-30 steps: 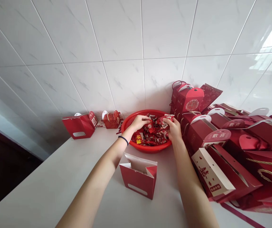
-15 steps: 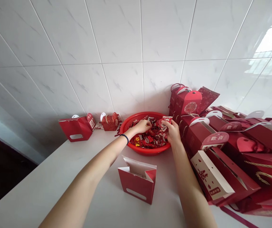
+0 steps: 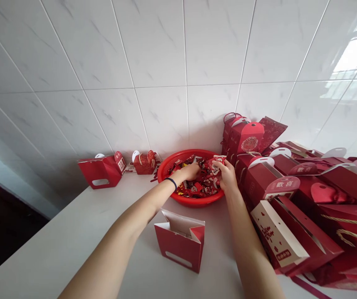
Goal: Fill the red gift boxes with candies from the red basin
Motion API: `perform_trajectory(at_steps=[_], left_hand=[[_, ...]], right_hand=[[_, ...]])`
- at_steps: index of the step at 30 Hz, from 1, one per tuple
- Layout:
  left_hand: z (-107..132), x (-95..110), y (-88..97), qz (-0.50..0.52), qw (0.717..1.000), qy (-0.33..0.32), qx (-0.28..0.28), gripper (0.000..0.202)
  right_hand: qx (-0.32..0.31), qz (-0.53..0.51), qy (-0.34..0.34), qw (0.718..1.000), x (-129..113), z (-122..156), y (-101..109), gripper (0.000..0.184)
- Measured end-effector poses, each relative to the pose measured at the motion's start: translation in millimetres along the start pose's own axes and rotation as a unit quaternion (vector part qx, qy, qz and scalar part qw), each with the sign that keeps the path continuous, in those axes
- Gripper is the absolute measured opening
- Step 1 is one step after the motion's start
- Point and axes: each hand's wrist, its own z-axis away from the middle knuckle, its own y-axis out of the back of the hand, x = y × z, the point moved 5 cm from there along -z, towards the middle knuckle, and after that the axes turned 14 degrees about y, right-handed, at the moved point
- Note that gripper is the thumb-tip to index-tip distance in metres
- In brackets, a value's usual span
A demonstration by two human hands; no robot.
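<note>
A red plastic basket holds many small wrapped candies, mostly red with some gold. Down among the candies reaches my left hand, a dark band around its wrist; its fingertips are hidden. My right hand, over the basket's right side, is closed on wrapped candies with red and white wrappers; how many is unclear. In front of the basket, between my forearms, stands a red paper box with its top open and a pale cut-out low on its face.
A large heap of red gift boxes, some with rope handles, crowds the right side. Near the wall on the left stand a larger red box and a small red box. White tiles rise behind the white table.
My left hand has moved right and deeper into the candies. The right hand keeps its hold on the wrapped candies at nearly the same spot. The view has tilted slightly.
</note>
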Motion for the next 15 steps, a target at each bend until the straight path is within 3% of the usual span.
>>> perform_trajectory(at_steps=[3,7,11,15], left_hand=[[21.1,-3.1,30.6,0.089,0.994,0.014,0.062,0.016],[68.0,-4.5,67.1,0.201,0.967,0.013,0.156,0.020],[129.7,3.1,91.4,0.406,0.883,-0.038,0.234,0.025],[181.0,20.3,102.9,0.447,0.856,-0.078,0.250,0.023]], right_hand=[[-0.004,-0.002,0.003,1.000,-4.2,1.7,-1.3,0.042],[-0.043,-0.009,-0.003,0.999,-22.4,11.9,-13.5,0.042],[-0.129,0.002,0.058,0.990,-57.6,39.2,-40.3,0.045],[-0.241,0.064,0.153,0.956,-91.9,77.6,-66.9,0.038]])
